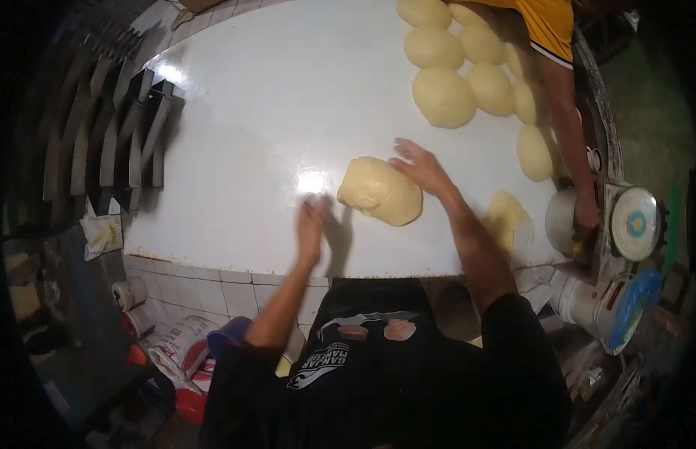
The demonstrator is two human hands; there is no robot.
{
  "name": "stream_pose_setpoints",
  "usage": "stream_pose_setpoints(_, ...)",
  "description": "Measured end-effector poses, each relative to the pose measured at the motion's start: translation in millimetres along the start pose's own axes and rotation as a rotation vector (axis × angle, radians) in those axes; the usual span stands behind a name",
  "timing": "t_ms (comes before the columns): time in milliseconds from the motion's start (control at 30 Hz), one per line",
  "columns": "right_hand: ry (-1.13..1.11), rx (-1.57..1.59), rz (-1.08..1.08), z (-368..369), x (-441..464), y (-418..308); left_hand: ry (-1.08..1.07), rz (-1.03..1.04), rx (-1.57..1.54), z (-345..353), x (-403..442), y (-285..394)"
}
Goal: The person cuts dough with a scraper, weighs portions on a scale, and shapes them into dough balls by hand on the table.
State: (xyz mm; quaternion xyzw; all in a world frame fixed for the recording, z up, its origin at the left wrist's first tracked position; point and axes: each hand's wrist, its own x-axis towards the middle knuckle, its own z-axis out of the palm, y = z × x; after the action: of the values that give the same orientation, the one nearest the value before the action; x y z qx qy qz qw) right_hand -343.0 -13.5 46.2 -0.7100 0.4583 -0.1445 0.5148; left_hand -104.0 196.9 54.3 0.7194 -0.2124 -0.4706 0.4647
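Note:
A lump of pale yellow dough lies on the white work table in front of me, with folds showing on its left side. My right hand is at the dough's upper right edge with its fingers apart. It seems to touch the surface lightly. Left of the lump, my left hand is above the table and apart from the dough. Its fingers are smeared by motion, so their pose is unclear.
Several rounded dough balls sit at the upper right, beside a co-worker's arm reaching down to a metal pot. A flat dough piece lies nearer. Dark metal pans are stacked left; a round scale stands right.

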Motion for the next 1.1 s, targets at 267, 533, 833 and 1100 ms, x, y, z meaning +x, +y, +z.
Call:
stream_pose_setpoints(267,-0.13,0.012,-0.043,13,18,-92,-0.2,-0.112,-0.798,101,23,71)
stream_pose_setpoints(533,0.502,-0.165,-1.097,-98,-85,-270,-0.292,1.469,-0.01,25,-48,325)
stream_pose_setpoints(833,-0.027,-0.237,-0.149,117,-223,20,-0.362,0.422,1.04,-4,-72,-89)
stream_pose_setpoints(1100,0.51,-1.059,-0.366,-24,-37,19,0.246,0.559,0.32,-16,48,88)
